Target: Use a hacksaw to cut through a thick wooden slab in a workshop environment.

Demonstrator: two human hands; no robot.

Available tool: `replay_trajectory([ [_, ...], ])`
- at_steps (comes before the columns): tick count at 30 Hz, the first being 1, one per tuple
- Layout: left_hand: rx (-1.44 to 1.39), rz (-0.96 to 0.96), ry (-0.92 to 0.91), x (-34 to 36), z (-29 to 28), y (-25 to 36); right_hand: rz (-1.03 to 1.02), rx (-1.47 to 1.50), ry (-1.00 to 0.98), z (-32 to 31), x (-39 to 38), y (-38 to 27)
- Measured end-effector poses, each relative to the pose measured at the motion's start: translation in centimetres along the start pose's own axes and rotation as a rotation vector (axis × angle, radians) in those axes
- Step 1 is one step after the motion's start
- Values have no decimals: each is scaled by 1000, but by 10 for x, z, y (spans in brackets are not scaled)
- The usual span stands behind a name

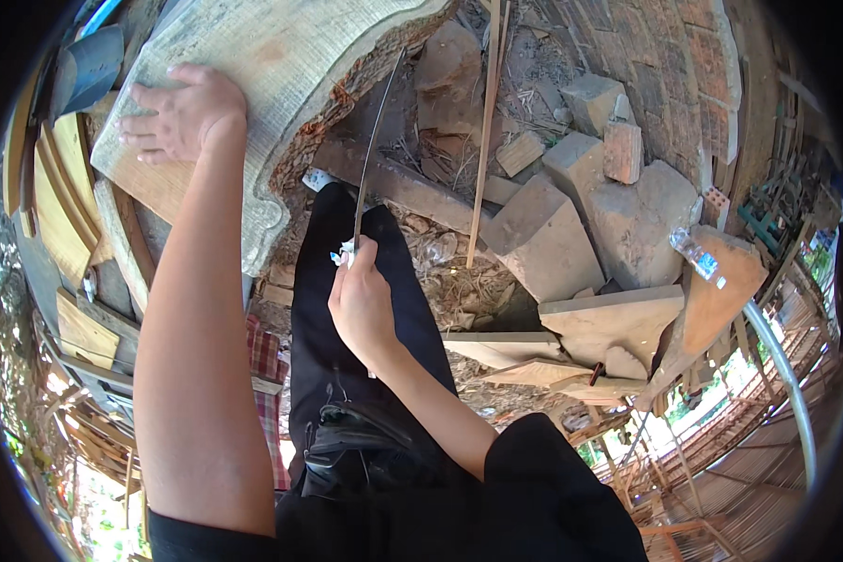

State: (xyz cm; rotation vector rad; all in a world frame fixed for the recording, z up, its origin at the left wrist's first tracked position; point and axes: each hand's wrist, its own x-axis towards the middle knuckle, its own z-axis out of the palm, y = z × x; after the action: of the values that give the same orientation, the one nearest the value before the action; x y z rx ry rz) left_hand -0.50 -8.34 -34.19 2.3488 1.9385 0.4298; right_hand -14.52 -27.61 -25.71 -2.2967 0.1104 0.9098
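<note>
My left hand (180, 114) lies flat with fingers spread on a thick pale wooden slab (281, 84) with a rough bark edge. In front of my legs, my right hand (358, 298) is closed round the near end of a long, thin, dark blade (377, 140). Something white, like cloth or paper, pokes out of the grip beside the thumb. The blade reaches up and away, its far tip close to the slab's bark edge; whether they touch I cannot tell. Its exact kind is unclear, as it shows as a narrow line.
Several wood blocks (543, 239) are piled on the right, with a clear plastic bottle (698, 255) on one. A thin wooden strip (486, 140) stands in the middle. Curved yellowish boards (70, 192) lean at the left. Wood chips (431, 248) litter the ground.
</note>
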Motion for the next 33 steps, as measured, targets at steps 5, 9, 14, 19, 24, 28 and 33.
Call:
replay_trajectory([
  [5, -62, 6, 20, 6, -1, 1, -10, 18, -24, -28, -4, 19],
  [9, -69, -8, 26, 3, 0, 4, -49, 114, 93, -46, -14, 49],
  [14, -27, -6, 14, 4, 1, 2, -100, 338, 104, -68, 18, 68],
  [19, -23, -29, 31, 6, 5, -2, -132, 596, 51, -93, 45, 24],
  [24, -105, -21, -9, -1, -3, 5, -51, 1018, -83, -118, 25, -22],
  [28, -116, -9, -22, -1, -5, 5, 91, 1182, 90, -123, 18, -22],
  [33, -210, -138, -51, -8, -40, 8, 278, 1214, 140, -152, -24, 13],
])
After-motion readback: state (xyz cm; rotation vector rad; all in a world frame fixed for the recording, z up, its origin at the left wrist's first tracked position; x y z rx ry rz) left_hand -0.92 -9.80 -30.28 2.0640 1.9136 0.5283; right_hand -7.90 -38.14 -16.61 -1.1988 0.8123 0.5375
